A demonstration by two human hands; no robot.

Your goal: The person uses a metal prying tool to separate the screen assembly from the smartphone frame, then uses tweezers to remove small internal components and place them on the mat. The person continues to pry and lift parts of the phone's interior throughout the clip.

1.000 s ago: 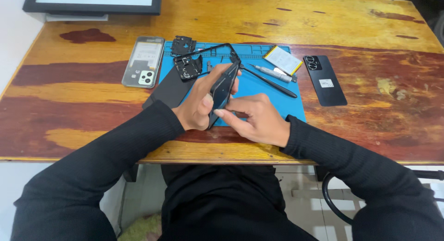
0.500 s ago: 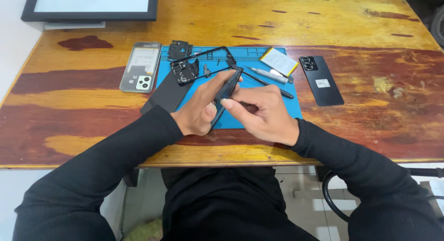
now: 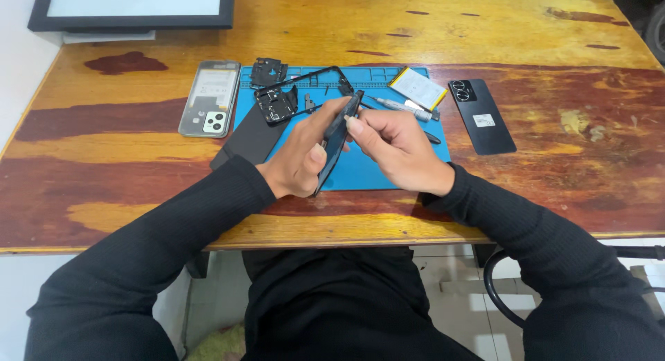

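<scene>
Nearest, two black sleeves reach over the near edge of the wooden bench [image 3: 104, 188]. The left hand [image 3: 299, 157] has its fingers curled tight around a thin dark phone panel [image 3: 337, 136], held on edge and tilted above the near part of the blue mat [image 3: 367, 170]. The right hand [image 3: 395, 146] meets the panel's far end, its fingers pinched closed on that tip; whether a small tool sits between them cannot be told. Just beyond the hands on the mat lie a black phone frame [image 3: 305, 84], dark circuit parts [image 3: 276, 103], a pen-like tool [image 3: 402, 108] and a flat battery [image 3: 418, 87]. Left of the mat rests a grey phone body [image 3: 210, 98]; right of it, a black back cover [image 3: 481, 115]. At the far left corner stands a black-framed screen [image 3: 131, 8].
</scene>
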